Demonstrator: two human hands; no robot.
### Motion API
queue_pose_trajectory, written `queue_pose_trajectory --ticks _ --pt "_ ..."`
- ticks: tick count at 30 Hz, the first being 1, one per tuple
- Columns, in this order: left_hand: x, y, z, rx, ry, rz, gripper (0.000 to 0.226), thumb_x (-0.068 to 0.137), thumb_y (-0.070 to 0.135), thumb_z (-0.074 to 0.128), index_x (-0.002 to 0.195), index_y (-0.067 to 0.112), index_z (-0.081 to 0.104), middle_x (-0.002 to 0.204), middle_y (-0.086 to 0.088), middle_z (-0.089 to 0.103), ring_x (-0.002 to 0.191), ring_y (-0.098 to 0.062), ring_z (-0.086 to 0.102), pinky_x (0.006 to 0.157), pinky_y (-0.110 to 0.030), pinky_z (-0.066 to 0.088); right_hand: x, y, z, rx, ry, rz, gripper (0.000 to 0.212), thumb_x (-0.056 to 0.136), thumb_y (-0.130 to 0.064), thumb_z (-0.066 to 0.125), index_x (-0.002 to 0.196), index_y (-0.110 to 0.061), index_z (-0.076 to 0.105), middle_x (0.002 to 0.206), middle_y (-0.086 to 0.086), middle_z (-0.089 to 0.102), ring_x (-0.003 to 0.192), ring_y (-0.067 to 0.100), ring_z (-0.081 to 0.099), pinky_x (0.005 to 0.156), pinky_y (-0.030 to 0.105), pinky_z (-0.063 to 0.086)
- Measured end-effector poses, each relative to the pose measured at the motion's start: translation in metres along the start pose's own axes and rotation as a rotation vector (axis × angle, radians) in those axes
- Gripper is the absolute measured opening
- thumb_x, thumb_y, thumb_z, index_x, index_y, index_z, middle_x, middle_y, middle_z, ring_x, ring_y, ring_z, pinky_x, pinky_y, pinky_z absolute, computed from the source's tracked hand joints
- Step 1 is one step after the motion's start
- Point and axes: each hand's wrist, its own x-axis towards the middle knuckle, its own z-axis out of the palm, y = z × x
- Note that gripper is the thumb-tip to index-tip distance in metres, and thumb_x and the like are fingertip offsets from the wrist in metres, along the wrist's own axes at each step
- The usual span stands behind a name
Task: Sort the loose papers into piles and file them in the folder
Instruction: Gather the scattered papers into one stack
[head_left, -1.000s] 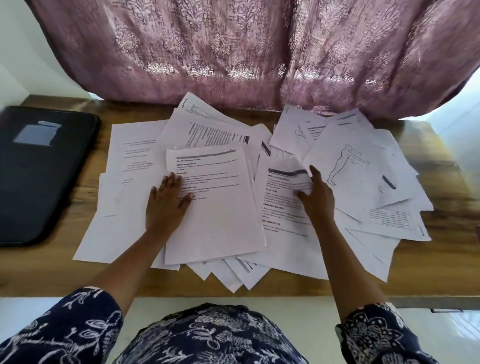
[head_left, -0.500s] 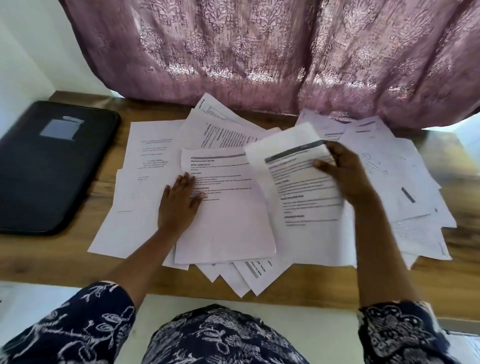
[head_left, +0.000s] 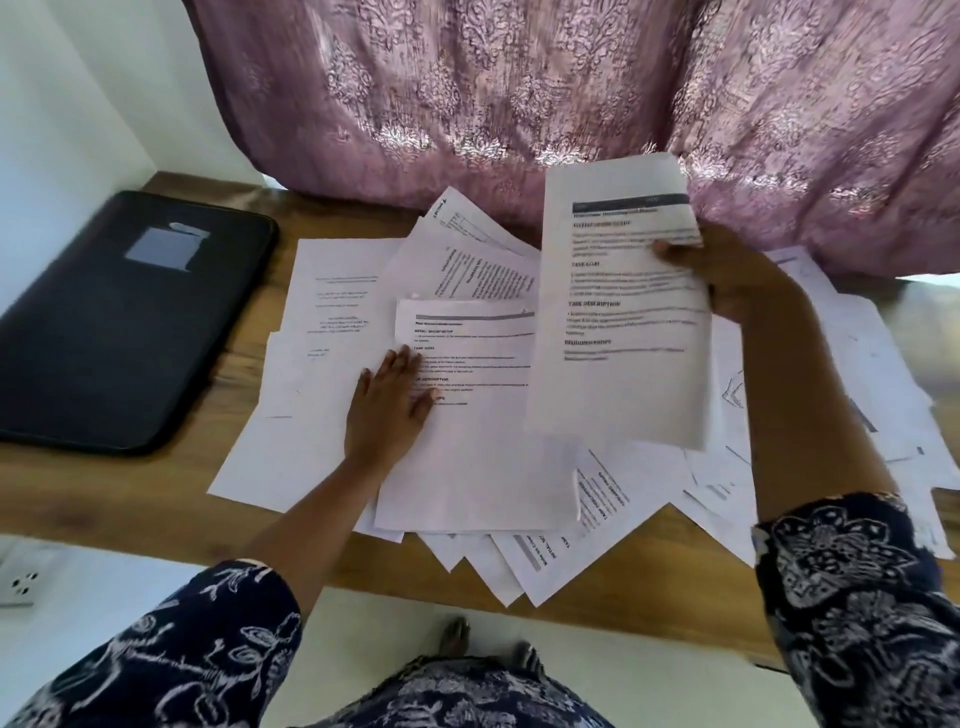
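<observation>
Several loose printed papers (head_left: 332, 322) lie scattered and overlapping across the wooden table (head_left: 156, 483). My right hand (head_left: 727, 275) grips one printed sheet (head_left: 618, 332) by its right edge and holds it lifted above the pile, text facing me. My left hand (head_left: 387, 410) lies flat, fingers spread, on the left edge of another printed sheet (head_left: 483, 441) that tops the middle of the pile. A closed black folder (head_left: 119, 322) with a grey label rests on the table's left end, apart from both hands.
A purple patterned curtain (head_left: 571, 104) hangs over the table's far edge. Some papers stick out over the near edge. A white wall (head_left: 93, 88) stands at the left, with a socket (head_left: 21, 582) low at the left. My feet show on the floor below.
My right hand has picked one sheet out of the pile and raised it up off the table. My left hand has stayed pressed on the middle sheet.
</observation>
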Motion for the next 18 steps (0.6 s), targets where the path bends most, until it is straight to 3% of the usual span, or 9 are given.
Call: queue_pose_trajectory --ticks 2,5,7,9,10,12,15,18 --pt "0.001 -0.002 0.001 -0.003 0.008 0.008 0.055 0.101 0.036 0.043 0.150 0.015 0.031 0.157 -0.003 0.027 0.147 -0.019 0.020 0.118 -0.041 0.013 -0.001 0.005 0.011 0.030 -0.012 -0.011 0.047 0.078 -0.006 0.063 0.123 0.001 0.053 0.100 0.000 0.073 0.095 0.018 0.069 0.078 0.031 0.056" --pt "-0.002 -0.001 -0.001 -0.150 0.056 -0.019 0.050 0.103 0.035 0.031 0.148 0.014 0.035 0.155 -0.001 0.032 0.146 -0.014 0.023 0.119 -0.035 0.011 -0.001 0.041 0.059 -0.146 0.103 -0.045 0.051 0.078 -0.003 0.071 0.123 0.004 0.050 0.092 -0.006 0.072 0.083 -0.003 0.065 0.082 0.027 0.050" --pt "-0.007 0.002 -0.007 -0.340 0.112 -0.071 0.058 0.099 0.043 0.021 0.148 0.016 0.036 0.153 0.001 0.037 0.143 -0.011 0.029 0.119 -0.030 0.010 0.000 0.079 0.094 -0.442 0.192 -0.096 0.072 0.074 -0.024 0.077 0.132 0.003 0.044 0.116 0.009 0.062 0.103 -0.001 0.059 0.092 0.031 0.041" --pt "-0.009 0.002 -0.008 -0.408 0.127 -0.088 0.065 0.096 0.050 0.019 0.150 0.016 0.032 0.152 0.001 0.038 0.142 -0.012 0.032 0.119 -0.030 0.011 -0.004 0.112 0.126 -0.843 0.181 -0.035 0.090 0.079 -0.048 0.069 0.148 -0.008 0.027 0.151 0.018 0.030 0.139 0.022 0.030 0.108 0.044 0.029" --pt "-0.009 0.001 -0.008 -0.375 0.111 -0.080 0.068 0.095 0.053 0.019 0.151 0.016 0.029 0.152 0.000 0.037 0.142 -0.013 0.031 0.119 -0.032 0.011 -0.007 0.126 0.139 -1.013 0.167 0.023 0.087 0.086 -0.054 0.059 0.152 -0.015 0.018 0.159 0.014 0.013 0.145 0.027 0.014 0.112 0.051 0.020" --pt "-0.007 -0.002 -0.005 -0.263 0.067 -0.045 0.072 0.095 0.059 0.023 0.153 0.016 0.022 0.156 0.000 0.031 0.145 -0.013 0.024 0.119 -0.034 0.008 -0.015 0.141 0.161 -1.209 0.136 0.052 0.072 0.096 -0.056 0.034 0.154 -0.021 0.007 0.161 0.009 -0.003 0.148 0.029 -0.003 0.116 0.056 0.006" --pt "-0.002 -0.003 0.001 -0.158 0.047 -0.033 0.074 0.096 0.056 0.039 0.154 0.016 0.017 0.160 -0.002 0.017 0.147 -0.016 0.018 0.119 -0.036 0.009 -0.020 0.147 0.185 -1.248 0.174 0.096 0.068 0.098 -0.056 0.022 0.154 -0.021 0.004 0.161 0.008 -0.007 0.147 0.031 -0.008 0.115 0.054 -0.004" --pt "-0.001 -0.002 0.003 -0.099 0.053 -0.066 0.076 0.096 0.051 0.046 0.154 0.014 0.013 0.161 -0.006 0.011 0.148 -0.020 0.016 0.119 -0.037 0.010 -0.017 0.142 0.200 -1.150 0.281 0.154 0.071 0.098 -0.054 0.028 0.154 -0.018 0.004 0.160 0.013 -0.007 0.147 0.033 -0.009 0.116 0.055 -0.004"
